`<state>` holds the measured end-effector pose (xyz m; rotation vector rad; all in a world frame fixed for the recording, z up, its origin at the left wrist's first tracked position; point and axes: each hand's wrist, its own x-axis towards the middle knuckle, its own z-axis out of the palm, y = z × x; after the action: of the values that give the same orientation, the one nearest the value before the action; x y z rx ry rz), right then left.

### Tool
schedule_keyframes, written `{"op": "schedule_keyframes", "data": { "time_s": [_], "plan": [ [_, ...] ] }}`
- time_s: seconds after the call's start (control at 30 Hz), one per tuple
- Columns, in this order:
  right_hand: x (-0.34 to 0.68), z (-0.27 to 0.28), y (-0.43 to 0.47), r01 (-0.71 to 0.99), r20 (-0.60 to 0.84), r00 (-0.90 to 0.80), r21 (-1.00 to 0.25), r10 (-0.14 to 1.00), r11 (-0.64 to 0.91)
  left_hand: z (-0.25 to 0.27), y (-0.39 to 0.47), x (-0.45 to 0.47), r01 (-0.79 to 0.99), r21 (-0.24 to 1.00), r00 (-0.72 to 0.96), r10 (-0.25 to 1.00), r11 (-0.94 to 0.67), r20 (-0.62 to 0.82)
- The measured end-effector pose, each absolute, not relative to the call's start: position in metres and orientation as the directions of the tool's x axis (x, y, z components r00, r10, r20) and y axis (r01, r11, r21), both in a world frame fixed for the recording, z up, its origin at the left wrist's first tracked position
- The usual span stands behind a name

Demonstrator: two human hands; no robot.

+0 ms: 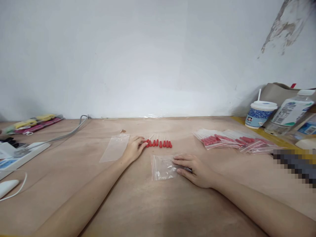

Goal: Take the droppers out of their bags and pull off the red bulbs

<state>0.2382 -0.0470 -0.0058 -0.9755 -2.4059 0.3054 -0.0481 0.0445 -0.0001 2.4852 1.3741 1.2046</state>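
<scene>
In the middle of the table lies a row of several droppers [160, 144], with red bulbs towards me and thin clear tubes pointing away. My left hand [134, 148] is at the row's left end, its thumb and fingertips closed about the leftmost red bulb. Beneath my right hand [194, 169] is a clear zip bag [164, 168], lying flat with nothing visible inside. The fingers of that hand are stretched out over the bag's right side. Just left of my left hand rests a flat, whitish plastic bag [114, 149].
To the right is a heap of bags [227, 140] holding red-bulbed droppers. Behind it stand a lidded cup [259, 115] with a straw and a plastic bottle [288, 113]. On the left are a power strip [32, 151], a grey cable [74, 129] and a white mouse [8, 188].
</scene>
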Motion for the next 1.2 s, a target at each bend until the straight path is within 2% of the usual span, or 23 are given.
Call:
{"op": "schedule_keyframes", "data": {
  "time_s": [0.33, 0.57, 0.63, 0.7, 0.8, 0.87, 0.93, 1.0, 1.1, 1.2],
  "plan": [
    [0.238, -0.006, -0.047, 0.578, 0.380, -0.601, -0.400, 0.703, 0.711, -0.002, 0.049, -0.052, 0.663, 0.469, 0.215, 0.749, -0.584, 0.627],
    [0.238, -0.006, -0.047, 0.578, 0.387, -0.599, -0.399, 0.702, 0.712, -0.001, 0.045, -0.048, 0.636, 0.563, 0.195, 0.816, -0.528, 0.545],
    [0.238, -0.006, -0.047, 0.578, 0.389, -0.597, -0.397, 0.701, 0.713, 0.003, 0.042, -0.048, 0.683, 0.513, 0.172, 0.797, -0.520, 0.579],
    [0.238, -0.005, -0.049, 0.582, 0.390, -0.594, -0.397, 0.704, 0.710, 0.010, 0.035, -0.047, 0.746, 0.396, 0.165, 0.724, -0.536, 0.669],
    [0.239, -0.004, -0.050, 0.589, 0.384, -0.595, -0.389, 0.706, 0.708, 0.024, 0.014, -0.039, 0.747, 0.283, 0.252, 0.650, -0.602, 0.717],
    [0.239, -0.002, -0.051, 0.591, 0.371, -0.612, -0.373, 0.699, 0.715, 0.030, -0.004, -0.030, 0.661, 0.281, 0.437, 0.662, -0.696, 0.609],
    [0.240, 0.000, -0.050, 0.597, 0.348, -0.633, -0.350, 0.691, 0.722, 0.032, -0.022, -0.022, 0.571, 0.272, 0.646, 0.628, -0.775, 0.434],
    [0.240, 0.002, -0.050, 0.609, 0.306, -0.656, -0.323, 0.689, 0.724, 0.029, -0.034, -0.017, 0.529, 0.238, 0.766, 0.579, -0.815, 0.278],
    [0.241, 0.004, -0.051, 0.624, 0.238, -0.682, -0.305, 0.692, 0.720, 0.022, -0.040, -0.019, 0.521, 0.184, 0.828, 0.546, -0.833, 0.129],
    [0.242, 0.004, -0.052, 0.619, 0.205, -0.702, -0.301, 0.683, 0.726, 0.019, -0.039, -0.024, 0.532, 0.186, 0.832, 0.551, -0.826, 0.067]
  ]
}}
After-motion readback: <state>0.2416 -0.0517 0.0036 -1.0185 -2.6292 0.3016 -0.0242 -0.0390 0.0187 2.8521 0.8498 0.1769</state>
